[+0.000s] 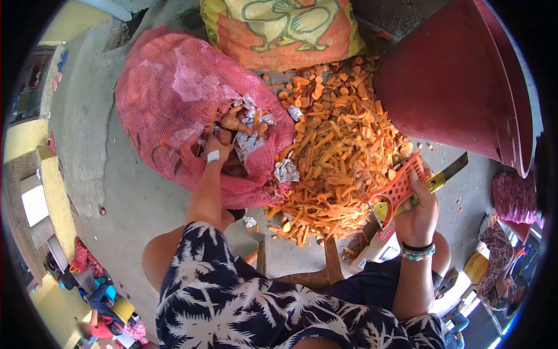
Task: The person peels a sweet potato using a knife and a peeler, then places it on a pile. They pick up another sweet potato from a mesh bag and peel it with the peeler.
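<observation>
Now: one peeler (400,185), one knife (444,173), two sacks (168,104).

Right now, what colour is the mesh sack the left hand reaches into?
Pink-red netting on the mesh sack, seen clearly in the head view.

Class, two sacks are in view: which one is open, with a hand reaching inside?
The pink mesh sack; the left hand reaches into its mouth. The yellow printed sack lies behind, untouched.
</observation>
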